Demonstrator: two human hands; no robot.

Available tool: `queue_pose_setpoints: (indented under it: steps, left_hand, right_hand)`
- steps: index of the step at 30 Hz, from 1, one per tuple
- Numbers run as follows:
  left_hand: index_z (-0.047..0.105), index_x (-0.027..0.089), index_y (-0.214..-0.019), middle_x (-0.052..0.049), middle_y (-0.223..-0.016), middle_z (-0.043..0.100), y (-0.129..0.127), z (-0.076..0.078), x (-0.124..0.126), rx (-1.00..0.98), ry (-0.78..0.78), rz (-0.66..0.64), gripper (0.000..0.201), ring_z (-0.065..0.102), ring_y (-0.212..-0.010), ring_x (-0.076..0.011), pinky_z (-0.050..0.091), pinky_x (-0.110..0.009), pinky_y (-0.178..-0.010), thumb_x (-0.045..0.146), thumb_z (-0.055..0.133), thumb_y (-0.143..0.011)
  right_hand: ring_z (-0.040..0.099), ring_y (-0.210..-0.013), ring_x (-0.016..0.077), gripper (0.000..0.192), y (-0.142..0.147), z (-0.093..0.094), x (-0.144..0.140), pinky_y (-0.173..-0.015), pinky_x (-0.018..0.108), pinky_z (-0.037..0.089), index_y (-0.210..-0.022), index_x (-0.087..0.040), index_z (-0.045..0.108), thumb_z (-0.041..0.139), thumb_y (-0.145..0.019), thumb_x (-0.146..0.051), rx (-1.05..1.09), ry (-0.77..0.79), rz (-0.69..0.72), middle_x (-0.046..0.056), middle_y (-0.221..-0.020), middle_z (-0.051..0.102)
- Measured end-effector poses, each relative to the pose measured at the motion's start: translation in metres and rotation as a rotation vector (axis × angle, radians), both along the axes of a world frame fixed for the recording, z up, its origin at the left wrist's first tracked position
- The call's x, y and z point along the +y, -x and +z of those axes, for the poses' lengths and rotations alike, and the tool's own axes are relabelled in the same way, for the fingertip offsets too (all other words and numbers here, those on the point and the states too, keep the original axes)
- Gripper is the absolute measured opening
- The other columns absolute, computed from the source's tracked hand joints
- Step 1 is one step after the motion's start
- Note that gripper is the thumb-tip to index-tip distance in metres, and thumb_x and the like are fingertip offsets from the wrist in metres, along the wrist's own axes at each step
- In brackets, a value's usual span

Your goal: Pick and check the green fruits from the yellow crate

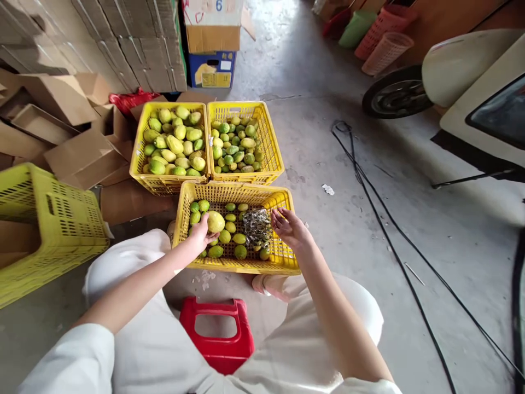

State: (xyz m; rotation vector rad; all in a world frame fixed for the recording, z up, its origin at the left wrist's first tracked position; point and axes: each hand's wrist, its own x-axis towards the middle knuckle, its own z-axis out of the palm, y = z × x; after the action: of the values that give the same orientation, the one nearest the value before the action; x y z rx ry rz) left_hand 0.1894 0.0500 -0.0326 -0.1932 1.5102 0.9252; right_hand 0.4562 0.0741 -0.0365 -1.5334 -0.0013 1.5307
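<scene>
My left hand (199, 234) is closed around a large yellow-green lemon (215, 222), held over the left part of the near yellow crate (238, 266). Several smaller green and yellow lemons (240, 251) lie on the floor of that crate. To their right sits a crumpled heap of clear plastic wrap (257, 227). Above the crate's right side, my right hand (290, 227) is open with fingers spread and nothing in it, just right of the plastic.
Beyond stand two yellow crates, a left one (137, 148) of large lemons and a right one (274, 142) of smaller, greener ones. A yellow-green crate (69, 219) and cardboard boxes (82, 156) are at left. A red stool (221, 350) stands between my legs; black cables (385, 219) cross the floor.
</scene>
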Motion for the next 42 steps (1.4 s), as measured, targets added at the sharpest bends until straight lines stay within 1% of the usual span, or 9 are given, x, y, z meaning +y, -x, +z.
queue_pose_setpoints:
  steps: [5,9,15,23,27,30,36,38,42]
  left_hand:
    - [0.073,0.034,-0.146,-0.008,-0.16,0.075,0.028,0.032,0.055,0.006,-0.362,0.166,0.036,0.073,-0.15,-0.0241,0.07,-0.029,-0.103,0.055,0.063,-0.119]
    - [0.071,0.043,-0.155,-0.005,-0.173,0.069,0.048,0.053,0.076,-0.06,-0.696,0.265,0.058,0.059,-0.168,-0.0303,0.066,-0.045,-0.119,0.073,0.071,-0.106]
    - [0.076,0.033,-0.15,-0.011,-0.167,0.075,0.046,0.06,0.072,-0.121,-0.872,0.193,0.065,0.062,-0.167,-0.0267,0.06,-0.046,-0.125,0.073,0.039,-0.115]
    - [0.08,0.033,-0.146,-0.011,-0.159,0.08,0.032,0.077,0.056,-0.122,-0.875,0.025,0.057,0.065,-0.163,-0.0304,0.061,-0.045,-0.124,0.071,0.067,-0.105]
    - [0.084,0.028,-0.125,-0.005,-0.125,0.088,0.032,0.055,0.061,-0.106,-0.819,-0.045,0.024,0.084,-0.121,-0.0212,0.067,-0.036,-0.11,0.039,0.078,-0.105]
    - [0.083,0.021,-0.108,-0.002,-0.1,0.086,0.033,0.023,0.059,-0.048,-0.677,-0.119,0.016,0.081,-0.087,-0.0128,0.067,-0.027,-0.092,0.012,0.085,-0.094]
    - [0.076,0.016,-0.085,-0.001,-0.082,0.078,0.061,-0.037,0.015,0.26,-0.35,-0.357,0.019,0.075,-0.074,-0.0115,0.067,-0.026,-0.084,0.013,0.094,-0.082]
    - [0.075,0.016,-0.084,-0.001,-0.077,0.076,0.075,-0.052,0.001,0.33,-0.3,-0.433,0.023,0.073,-0.07,-0.0131,0.068,-0.03,-0.081,0.016,0.097,-0.077]
    - [0.072,0.019,-0.078,-0.002,-0.074,0.074,0.09,-0.09,-0.006,0.52,-0.244,-0.687,0.023,0.074,-0.072,-0.0194,0.07,-0.042,-0.086,0.021,0.095,-0.076]
  right_hand:
    - [0.075,-0.063,0.0137,0.027,-0.001,-0.001,-0.001,-0.058,0.02,0.064,-0.081,-0.027,0.067,0.082,-0.092,-0.008,0.043,-0.044,0.015,-0.002,-0.075,0.078]
    - [0.073,-0.06,0.0132,0.028,-0.001,-0.002,-0.004,-0.055,0.019,0.061,-0.08,-0.027,0.067,0.081,-0.093,-0.008,0.053,-0.044,0.006,-0.001,-0.074,0.077]
    - [0.072,-0.058,0.0107,0.025,0.003,0.004,-0.008,-0.055,0.016,0.061,-0.082,-0.026,0.069,0.079,-0.096,-0.008,0.086,-0.04,-0.019,-0.002,-0.073,0.077]
    - [0.072,-0.057,0.0087,0.023,0.004,0.013,-0.013,-0.054,0.013,0.06,-0.084,-0.023,0.073,0.079,-0.101,-0.009,0.111,-0.025,-0.021,-0.001,-0.072,0.077]
    - [0.071,-0.057,0.0083,0.023,-0.002,0.009,-0.019,-0.055,0.014,0.06,-0.085,-0.022,0.073,0.089,-0.099,-0.013,0.095,-0.019,-0.023,-0.003,-0.071,0.077]
    - [0.075,-0.063,0.0096,0.022,-0.01,0.0,-0.026,-0.06,0.015,0.062,-0.088,-0.022,0.078,0.098,-0.093,-0.019,0.048,-0.052,0.049,-0.001,-0.077,0.082]
    - [0.081,-0.074,0.0124,0.021,-0.031,-0.034,-0.048,-0.068,0.018,0.066,-0.092,-0.024,0.083,0.103,-0.086,-0.023,0.019,0.032,0.229,0.001,-0.089,0.087]
    - [0.083,-0.076,0.0147,0.019,-0.034,-0.049,-0.053,-0.068,0.02,0.067,-0.092,-0.025,0.083,0.101,-0.088,-0.029,-0.036,0.031,0.364,0.003,-0.089,0.087]
    - [0.086,-0.081,0.0212,0.017,-0.02,-0.089,-0.045,-0.073,0.03,0.071,-0.093,-0.024,0.08,0.079,-0.105,-0.036,-0.472,-0.11,0.814,0.008,-0.089,0.088]
